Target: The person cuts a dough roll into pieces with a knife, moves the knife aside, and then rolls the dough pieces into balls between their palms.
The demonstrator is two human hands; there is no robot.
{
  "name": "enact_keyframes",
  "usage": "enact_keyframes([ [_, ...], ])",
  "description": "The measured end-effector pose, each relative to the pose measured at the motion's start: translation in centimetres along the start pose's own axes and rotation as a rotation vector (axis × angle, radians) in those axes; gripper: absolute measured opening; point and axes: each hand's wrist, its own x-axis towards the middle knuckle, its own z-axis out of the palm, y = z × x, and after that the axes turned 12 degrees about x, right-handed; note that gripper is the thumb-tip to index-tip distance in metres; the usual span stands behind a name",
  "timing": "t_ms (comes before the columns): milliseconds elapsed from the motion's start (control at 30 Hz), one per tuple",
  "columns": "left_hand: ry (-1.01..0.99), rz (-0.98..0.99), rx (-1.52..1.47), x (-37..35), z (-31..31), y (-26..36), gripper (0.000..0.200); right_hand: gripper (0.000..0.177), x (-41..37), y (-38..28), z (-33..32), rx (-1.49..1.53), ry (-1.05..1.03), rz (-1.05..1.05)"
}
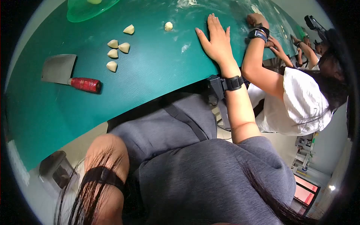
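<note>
My right hand (216, 43) lies palm down on the green tabletop (150, 75), fingers stretched out and thumb spread, holding nothing. The nearest small thing is a pale, rounded lump of dough (168, 26), left of the thumb and apart from it. Farther left sit several cut, wedge-like dough pieces (124, 47). A cleaver (59, 69) with a red handle rests flat beside them. At the lower left my bent left arm shows with a black strap (103, 177) round it; my left hand is out of the picture.
At the top left stands a translucent green bowl (88, 13). White flour (186, 3) dusts the far tabletop. To my right, a co-worker in a white top (303, 101) has a hand (258, 20) on the table. More people are beyond. A dark bin (56, 168) stands below the left edge.
</note>
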Motion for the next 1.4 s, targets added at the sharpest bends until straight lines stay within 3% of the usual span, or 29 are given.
enact_keyframes([
  [267,-0.112,0.003,0.313,-1.5,-0.1,-1.5,0.029,0.075,0.1,0.0,0.4,0.035,0.002,0.004],
  [1033,-0.234,0.021,0.661,-1.8,0.4,-2.3,0.030,0.075,0.3,0.6,0.6,0.082,-0.019,0.010],
  [1400,-0.390,0.191,1.146,-1.0,0.0,-1.7,0.033,0.076,0.2,0.6,0.9,0.083,0.026,0.004],
])
